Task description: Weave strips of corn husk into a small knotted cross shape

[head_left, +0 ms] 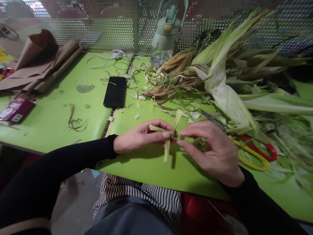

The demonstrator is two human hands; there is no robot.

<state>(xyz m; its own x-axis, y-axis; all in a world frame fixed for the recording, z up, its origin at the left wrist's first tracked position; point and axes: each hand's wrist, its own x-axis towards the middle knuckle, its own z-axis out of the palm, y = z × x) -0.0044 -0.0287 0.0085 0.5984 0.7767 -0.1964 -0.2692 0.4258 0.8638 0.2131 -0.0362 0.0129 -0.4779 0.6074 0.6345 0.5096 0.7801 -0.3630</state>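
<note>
A small piece of pale folded leaf strips (168, 137) hangs just above the green table (146, 163). My left hand (141, 135) pinches it from the left, thumb and fingers closed on the strips. From the right, my right hand (212, 150) grips the same piece with its fingertips pressed together. One strip points up, another hangs down below the fingers.
A heap of long leaves and husks (220, 75) fills the right back. Scissors with red and yellow handles (254, 151) lie by my right hand. A black phone (115, 92), a white cable (107, 58), a green bottle (165, 36) and brown paper (39, 65) lie further back.
</note>
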